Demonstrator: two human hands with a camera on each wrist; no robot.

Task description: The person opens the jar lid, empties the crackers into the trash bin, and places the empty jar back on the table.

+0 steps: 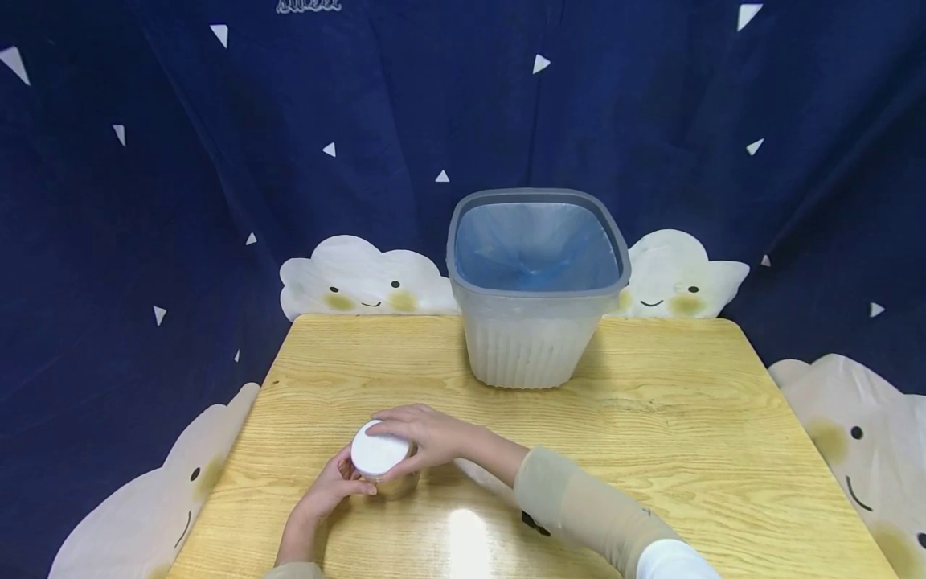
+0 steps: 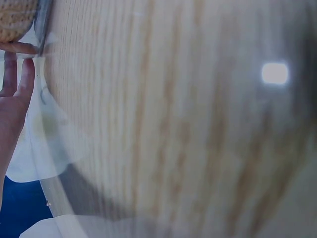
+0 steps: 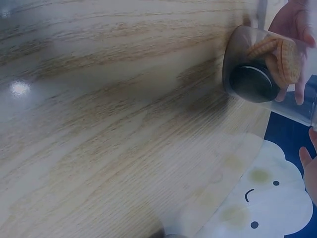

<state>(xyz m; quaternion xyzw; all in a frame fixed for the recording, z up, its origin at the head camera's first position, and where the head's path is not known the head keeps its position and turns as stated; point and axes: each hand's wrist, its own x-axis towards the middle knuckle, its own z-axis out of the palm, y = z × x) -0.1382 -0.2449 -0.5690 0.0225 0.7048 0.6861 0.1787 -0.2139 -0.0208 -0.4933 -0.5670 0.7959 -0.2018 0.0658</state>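
A clear jar [image 3: 237, 54] with a round white lid [image 1: 378, 452] stands on the table, left of its middle. Through its wall, the right wrist view shows several biscuits [image 3: 287, 62] and a dark round thing [image 3: 252, 83] whose kind I cannot tell. My left hand [image 1: 331, 487] grips the jar's side, thumb toward me; the left wrist view has the hand [image 2: 14, 106] at its edge, beside a biscuit [image 2: 16, 20]. From above, my right hand [image 1: 427, 436] holds the lid, fingers across its far side and thumb at its near rim. The lid sits on the jar.
A large translucent bin [image 1: 531, 338] with a grey rim stands at the back of the wooden table [image 1: 687, 418]. Behind the table hangs a dark blue curtain [image 1: 405, 96] with white triangles and clouds. Light glares off the tabletop near the front.
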